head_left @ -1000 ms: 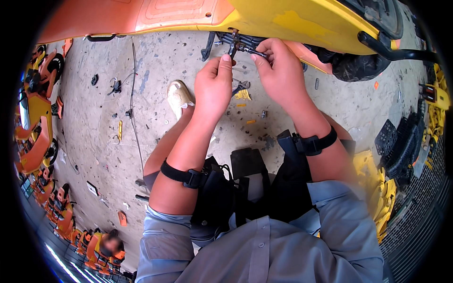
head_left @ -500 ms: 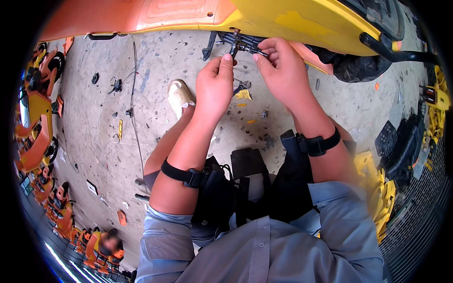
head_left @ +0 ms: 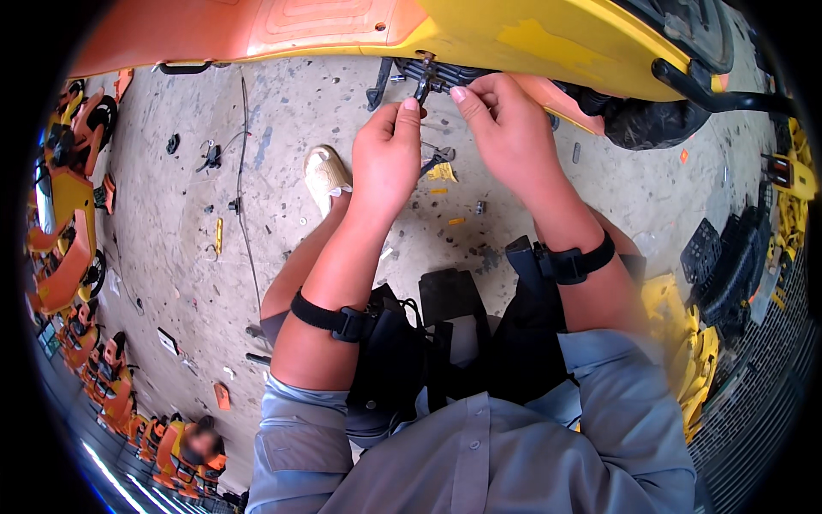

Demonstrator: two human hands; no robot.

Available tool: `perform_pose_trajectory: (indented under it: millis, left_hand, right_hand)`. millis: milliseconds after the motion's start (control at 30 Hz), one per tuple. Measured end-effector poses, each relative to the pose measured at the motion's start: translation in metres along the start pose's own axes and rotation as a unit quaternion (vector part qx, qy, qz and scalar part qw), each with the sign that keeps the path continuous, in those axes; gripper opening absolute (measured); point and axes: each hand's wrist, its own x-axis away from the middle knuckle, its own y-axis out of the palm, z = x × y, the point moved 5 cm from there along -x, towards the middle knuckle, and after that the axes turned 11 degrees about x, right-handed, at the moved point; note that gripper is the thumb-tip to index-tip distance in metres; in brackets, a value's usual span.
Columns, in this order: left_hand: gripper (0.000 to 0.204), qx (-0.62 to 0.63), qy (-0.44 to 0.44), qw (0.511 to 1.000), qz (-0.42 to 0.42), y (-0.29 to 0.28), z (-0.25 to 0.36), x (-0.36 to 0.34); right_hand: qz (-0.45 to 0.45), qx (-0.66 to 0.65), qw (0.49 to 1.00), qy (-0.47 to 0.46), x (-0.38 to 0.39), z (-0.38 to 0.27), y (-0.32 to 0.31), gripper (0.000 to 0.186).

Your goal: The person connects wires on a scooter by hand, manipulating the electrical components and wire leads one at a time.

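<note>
My left hand point(head_left: 388, 154) is closed, its thumb and fingers pinching the lower end of a dark metal joint piece point(head_left: 425, 79). That piece stands just under the edge of a yellow and orange body panel point(head_left: 479, 34). At its right side my right hand point(head_left: 512, 128) has the thumb stretched toward a short side stub and the fingers curled in. Whatever lies between those fingers is hidden. Behind the joint piece, dark metal bars point(head_left: 467, 77) run beneath the panel. Below, between the hands, an adjustable wrench point(head_left: 441, 156) lies on the floor beside a yellow scrap point(head_left: 443, 172).
A small socket-like metal part point(head_left: 480, 206) and yellow bits lie on the concrete floor. A thin cable point(head_left: 242, 188) runs along the left. Orange karts point(head_left: 64, 231) line the far left. Black plastic parts point(head_left: 732, 265) and yellow panels point(head_left: 685, 343) lie at right.
My right hand has shifted slightly, its thumb now closer to the joint piece. The thin dark rod seen at its fingertips earlier is now mostly hidden. My left hand keeps its hold.
</note>
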Motion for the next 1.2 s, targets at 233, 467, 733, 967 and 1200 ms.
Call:
perform_pose_trajectory:
  millis: [233, 467, 733, 967, 1200]
  left_hand:
    - [0.038, -0.017, 0.02, 1.0, -0.003, -0.001, 0.002, -0.001]
    - [0.036, -0.06, 0.045, 0.997, 0.0, -0.002, 0.008, 0.003]
    - [0.036, -0.065, 0.052, 0.996, 0.013, -0.003, 0.009, 0.002]
    - [0.035, -0.058, 0.041, 0.997, 0.012, -0.003, 0.01, 0.003]
    - [0.032, -0.073, 0.091, 0.993, 0.006, 0.0, 0.013, 0.004]
  right_hand:
    - [-0.033, -0.034, 0.999, 0.018, -0.001, 0.008, 0.005, 0.029]
    - [-0.234, -0.435, 0.788, 0.368, 0.011, 0.009, 0.014, 0.034]
    - [-0.161, -0.292, 0.914, 0.229, 0.003, 0.006, 0.014, 0.033]
    - [-0.178, -0.325, 0.897, 0.241, 0.004, 0.005, 0.013, 0.032]
    - [-0.28, -0.498, 0.74, 0.355, 0.011, 0.016, 0.018, 0.033]
